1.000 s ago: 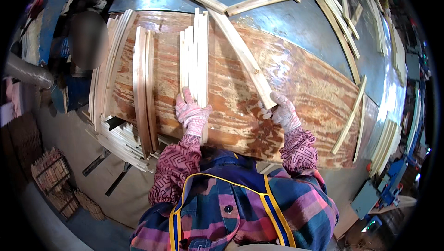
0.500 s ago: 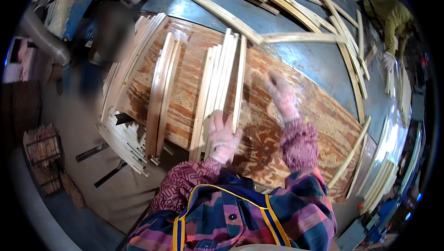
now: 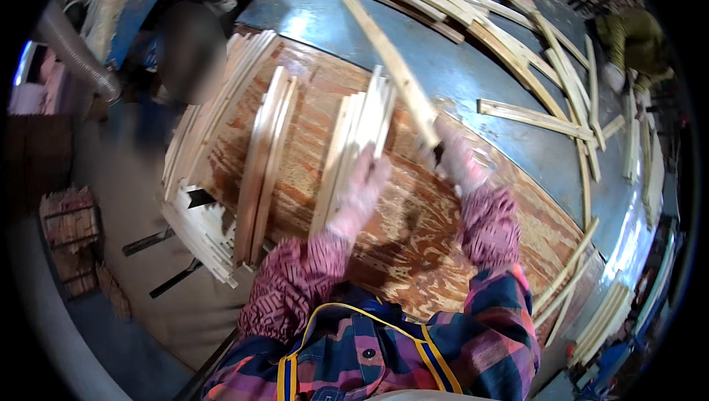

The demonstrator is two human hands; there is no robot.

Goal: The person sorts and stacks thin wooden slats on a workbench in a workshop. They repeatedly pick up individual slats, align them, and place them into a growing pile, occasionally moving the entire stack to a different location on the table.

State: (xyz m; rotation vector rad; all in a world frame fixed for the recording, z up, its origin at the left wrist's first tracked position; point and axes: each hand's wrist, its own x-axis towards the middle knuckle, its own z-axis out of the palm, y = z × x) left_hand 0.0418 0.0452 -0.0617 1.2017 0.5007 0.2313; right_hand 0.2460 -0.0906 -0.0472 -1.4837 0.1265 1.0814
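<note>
My right hand (image 3: 459, 159), in a pale glove, grips the near end of a long wooden strip (image 3: 391, 61). The strip slants away to the far left, over the edge between the plywood board (image 3: 413, 216) and the blue metal surface. On a bundle of pale strips (image 3: 340, 153) rests my gloved left hand (image 3: 362, 190), its fingers stretched out along the wood and somewhat blurred. Left of that bundle stands a pair of strips (image 3: 266, 172) on edge. A larger stack (image 3: 214, 113) lines the board's left end.
Many loose strips (image 3: 509, 57) lie crisscrossed on the blue metal surface (image 3: 317, 21). A short strip (image 3: 532, 117) points toward the board's far edge. At the far right is another person (image 3: 635, 46). A flexible hose (image 3: 77, 57) hangs at the upper left.
My right hand has taken hold of the strip that lay on the blue surface and swung it. My left hand has slid forward along the bundle. The view has shifted a little.
</note>
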